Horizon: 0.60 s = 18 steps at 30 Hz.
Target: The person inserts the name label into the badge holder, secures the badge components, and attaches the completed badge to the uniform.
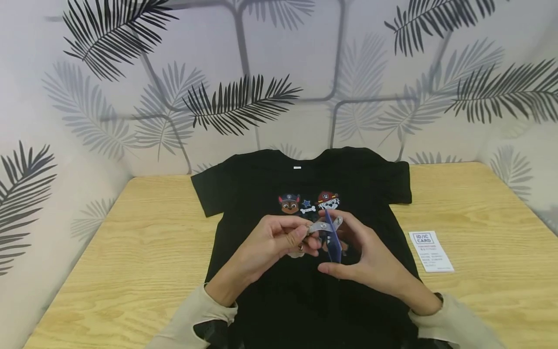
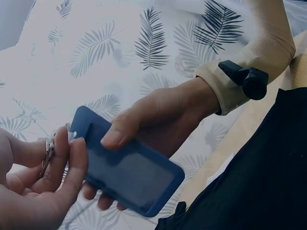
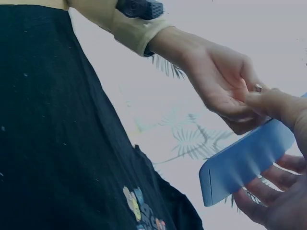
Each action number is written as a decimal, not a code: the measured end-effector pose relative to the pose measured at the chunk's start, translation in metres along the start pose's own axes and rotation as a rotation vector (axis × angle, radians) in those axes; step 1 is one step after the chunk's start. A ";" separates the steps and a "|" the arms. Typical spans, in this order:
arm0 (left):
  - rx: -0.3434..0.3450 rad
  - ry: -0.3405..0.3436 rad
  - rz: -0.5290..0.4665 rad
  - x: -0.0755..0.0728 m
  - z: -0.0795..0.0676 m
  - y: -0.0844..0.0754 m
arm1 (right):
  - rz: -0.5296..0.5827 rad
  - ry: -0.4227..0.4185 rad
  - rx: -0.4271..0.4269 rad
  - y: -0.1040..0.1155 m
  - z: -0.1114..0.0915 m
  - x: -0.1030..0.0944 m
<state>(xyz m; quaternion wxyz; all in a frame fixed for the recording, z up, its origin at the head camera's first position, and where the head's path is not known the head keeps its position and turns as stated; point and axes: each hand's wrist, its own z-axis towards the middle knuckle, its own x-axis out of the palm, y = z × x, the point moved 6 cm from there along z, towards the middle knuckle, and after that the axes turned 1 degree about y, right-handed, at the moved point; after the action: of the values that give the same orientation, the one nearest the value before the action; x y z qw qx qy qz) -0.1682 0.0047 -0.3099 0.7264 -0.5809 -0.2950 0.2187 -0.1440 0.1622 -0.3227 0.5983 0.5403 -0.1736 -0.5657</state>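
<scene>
A blue badge holder (image 1: 333,246) is held over the black T-shirt by my right hand (image 1: 370,257). In the left wrist view its clear window (image 2: 136,179) shows, with the right thumb pressed on the front and other fingers behind. A clear snap strap (image 1: 321,226) runs through the holder's top end. My left hand (image 1: 272,242) pinches the strap's other end between thumb and fingers, where a metal clip (image 2: 48,155) shows, partly hidden by those fingers. From the right wrist view, the holder's plain blue back (image 3: 249,160) is visible.
Below the hands, a black short-sleeved T-shirt (image 1: 257,194) with cartoon dog prints lies flat on the wooden table (image 1: 144,252). To its right lies a white printed card (image 1: 431,252) marked ID/IC CARD. Behind the table stands a leaf-patterned wall (image 1: 296,58).
</scene>
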 end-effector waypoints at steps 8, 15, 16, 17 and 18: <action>0.039 -0.008 0.134 -0.010 -0.004 -0.017 | 0.053 0.092 -0.069 0.002 0.001 -0.004; 0.020 0.003 0.141 -0.015 -0.005 -0.018 | 0.060 0.102 -0.096 0.007 0.003 -0.007; 0.014 0.002 0.148 -0.016 -0.005 -0.018 | 0.040 0.089 -0.100 0.008 0.004 -0.009; 0.010 -0.001 0.160 -0.017 -0.005 -0.018 | 0.016 0.073 -0.103 0.009 0.004 -0.011; 0.004 -0.006 0.171 -0.018 -0.005 -0.018 | -0.005 0.059 -0.102 0.010 0.004 -0.013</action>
<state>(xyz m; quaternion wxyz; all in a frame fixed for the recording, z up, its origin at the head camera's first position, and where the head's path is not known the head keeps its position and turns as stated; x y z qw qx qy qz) -0.1779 -0.0149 -0.2958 0.7054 -0.6018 -0.2459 0.2824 -0.1464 0.1690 -0.3071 0.6286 0.5259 -0.1254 -0.5591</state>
